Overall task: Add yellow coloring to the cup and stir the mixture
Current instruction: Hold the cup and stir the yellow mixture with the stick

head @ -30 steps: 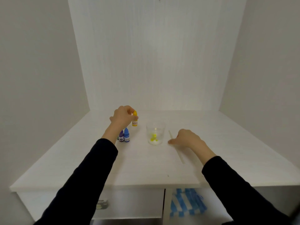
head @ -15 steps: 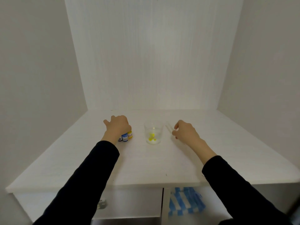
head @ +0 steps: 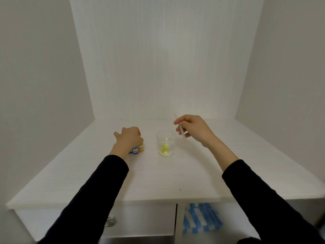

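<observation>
The yellow is already in the cup, so the step in hand looks like the stirring, and the care lies in how the stick goes in. The stick should come down steeply through the mouth, clear of the rim, since the thin clear cup looks light enough to tip at a sideways knock; slow circles along the bottom would spread the pooled colour, and the free hand could steady the cup wall.

At about 9 o'clock from the cup, the left hand (head: pixel 128 138) lies over the cluster of small dropper bottles, fingers curled down over their tops. The yellow bottle (head: pixel 141 147) stands on the table under its fingertips, with a blue bottle (head: pixel 135 149) just beside it and a darker one mostly hidden by the wrist. Whether the hand grips the yellow bottle or merely rests on it I cannot tell.

The cup (head: pixel 165 144) stands on the white table (head: pixel 158 178) between the two hands, a yellow blot at its bottom, unmixed. It touches neither hand.

At roughly 2 o'clock from the cup, raised above the table, the right hand (head: pixel 194 128) pinches the pale stirring stick (head: pixel 181 129) between thumb and fingers. The stick slants, its lower end near the cup's right rim but outside it.
</observation>
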Action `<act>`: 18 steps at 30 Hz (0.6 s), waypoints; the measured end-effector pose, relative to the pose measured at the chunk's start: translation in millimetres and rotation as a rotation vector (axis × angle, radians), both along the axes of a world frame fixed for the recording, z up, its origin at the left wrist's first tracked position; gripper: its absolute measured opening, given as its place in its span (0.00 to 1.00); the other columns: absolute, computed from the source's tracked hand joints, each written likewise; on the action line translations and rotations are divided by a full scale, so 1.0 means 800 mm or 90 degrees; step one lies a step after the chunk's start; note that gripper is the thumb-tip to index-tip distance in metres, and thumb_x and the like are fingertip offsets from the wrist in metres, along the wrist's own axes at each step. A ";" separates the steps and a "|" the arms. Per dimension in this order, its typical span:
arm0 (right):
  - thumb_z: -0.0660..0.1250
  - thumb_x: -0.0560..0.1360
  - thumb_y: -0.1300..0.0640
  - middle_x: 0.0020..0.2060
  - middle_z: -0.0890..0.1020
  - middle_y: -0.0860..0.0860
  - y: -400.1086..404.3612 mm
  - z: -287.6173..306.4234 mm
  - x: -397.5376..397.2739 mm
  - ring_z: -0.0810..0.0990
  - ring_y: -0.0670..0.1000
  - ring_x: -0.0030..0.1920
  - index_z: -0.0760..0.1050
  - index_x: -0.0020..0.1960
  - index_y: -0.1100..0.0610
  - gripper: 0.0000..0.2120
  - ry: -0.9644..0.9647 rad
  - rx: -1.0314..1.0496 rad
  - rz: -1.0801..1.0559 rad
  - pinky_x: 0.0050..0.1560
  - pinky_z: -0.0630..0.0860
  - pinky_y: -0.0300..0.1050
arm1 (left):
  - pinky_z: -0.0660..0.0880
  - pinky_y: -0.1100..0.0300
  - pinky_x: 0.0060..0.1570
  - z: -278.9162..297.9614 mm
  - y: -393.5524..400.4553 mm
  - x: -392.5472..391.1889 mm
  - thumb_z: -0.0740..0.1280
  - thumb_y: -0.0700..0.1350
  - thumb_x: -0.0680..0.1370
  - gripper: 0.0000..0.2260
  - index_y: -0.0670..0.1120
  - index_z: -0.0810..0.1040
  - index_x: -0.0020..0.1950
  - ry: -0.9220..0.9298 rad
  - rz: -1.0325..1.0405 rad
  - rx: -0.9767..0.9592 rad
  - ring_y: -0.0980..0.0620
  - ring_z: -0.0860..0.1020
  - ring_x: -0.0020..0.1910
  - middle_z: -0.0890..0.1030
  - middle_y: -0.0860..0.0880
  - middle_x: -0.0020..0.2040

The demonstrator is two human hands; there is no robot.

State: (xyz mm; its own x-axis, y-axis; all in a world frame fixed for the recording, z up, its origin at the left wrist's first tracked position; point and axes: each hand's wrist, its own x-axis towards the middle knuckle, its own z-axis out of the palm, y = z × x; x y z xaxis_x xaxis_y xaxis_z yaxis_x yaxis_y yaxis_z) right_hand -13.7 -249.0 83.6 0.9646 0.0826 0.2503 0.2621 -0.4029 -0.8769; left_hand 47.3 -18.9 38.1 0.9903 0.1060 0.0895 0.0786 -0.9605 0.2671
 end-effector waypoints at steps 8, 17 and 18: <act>0.64 0.74 0.63 0.42 0.85 0.52 0.007 0.002 0.005 0.81 0.47 0.40 0.78 0.51 0.55 0.09 -0.043 0.005 0.033 0.37 0.76 0.36 | 0.60 0.50 0.58 0.003 -0.007 -0.021 0.62 0.55 0.79 0.18 0.50 0.72 0.66 -0.176 -0.047 -0.081 0.46 0.68 0.65 0.73 0.48 0.64; 0.65 0.77 0.52 0.36 0.84 0.48 0.014 0.009 0.023 0.81 0.44 0.33 0.76 0.51 0.55 0.08 -0.141 0.035 -0.022 0.33 0.75 0.36 | 0.65 0.59 0.67 -0.023 -0.042 -0.044 0.71 0.57 0.73 0.35 0.55 0.57 0.75 -0.110 -0.292 -0.575 0.57 0.63 0.71 0.64 0.52 0.74; 0.64 0.77 0.51 0.34 0.84 0.48 0.015 0.010 0.025 0.80 0.44 0.32 0.76 0.51 0.55 0.08 -0.152 0.037 -0.027 0.33 0.75 0.37 | 0.64 0.58 0.68 -0.028 -0.044 -0.043 0.73 0.57 0.72 0.39 0.57 0.54 0.76 -0.078 -0.296 -0.599 0.56 0.62 0.73 0.63 0.51 0.75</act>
